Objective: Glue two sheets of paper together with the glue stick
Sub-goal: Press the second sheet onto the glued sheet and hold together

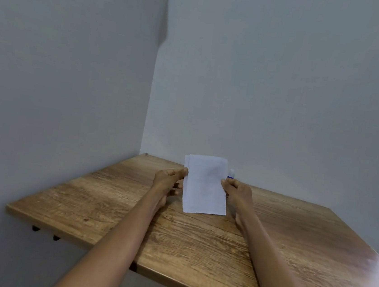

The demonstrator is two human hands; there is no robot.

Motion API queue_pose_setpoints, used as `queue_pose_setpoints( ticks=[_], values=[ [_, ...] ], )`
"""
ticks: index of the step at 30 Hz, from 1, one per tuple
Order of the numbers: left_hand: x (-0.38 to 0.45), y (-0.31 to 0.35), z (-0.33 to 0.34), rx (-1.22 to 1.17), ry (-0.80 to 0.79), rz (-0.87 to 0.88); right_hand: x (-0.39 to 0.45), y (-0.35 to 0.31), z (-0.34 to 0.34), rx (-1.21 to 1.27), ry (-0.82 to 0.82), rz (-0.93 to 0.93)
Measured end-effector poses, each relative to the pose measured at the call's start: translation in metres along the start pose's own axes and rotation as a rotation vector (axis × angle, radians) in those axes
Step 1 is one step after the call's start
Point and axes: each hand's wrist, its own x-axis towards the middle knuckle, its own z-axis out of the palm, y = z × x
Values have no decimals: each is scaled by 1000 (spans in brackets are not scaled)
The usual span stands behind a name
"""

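Two bare forearms reach over the wooden counter [195,250]. I see the left hand [167,183] pinching the left edge of the white paper sheets [204,187], the right hand [237,192] pinching their right edge; each grip is closed on them. The sheets are raised. Just beyond their right edge stands the glue stick [231,173], near the grey wall [283,95].

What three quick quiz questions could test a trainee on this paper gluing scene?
1. True or false: the glue stick is in the right hand.
2. What holds the paper sheets? A) left hand only B) both hands C) neither
3. Fill in: the glue stick stands on the wooden ____.

Key: 1 false, it stands behind that hand. 2 B, fingers pinch each side edge. 3 table.
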Motion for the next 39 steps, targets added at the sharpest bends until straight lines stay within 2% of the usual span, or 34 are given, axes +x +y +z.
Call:
queue_pose_setpoints(
  ticks=[15, 26, 30, 35, 39],
  values=[
    [-1, 0, 0, 69, -26, 44, 3, 5, 1, -125, 40, -43],
    [-6, 3, 3, 172, -32, 79, 0, 2, 4, -305, 96, -182],
    [-8, 3, 2, 201, -40, 90, 1, 3, 4, -291, 108, -166],
    [-11, 4, 3, 248, -67, 109, 0, 4, 5, -209, -7, -65],
    [-11, 4, 3, 249, -31, 123, 4, 6, 4, -171, -28, -3]
  ],
)
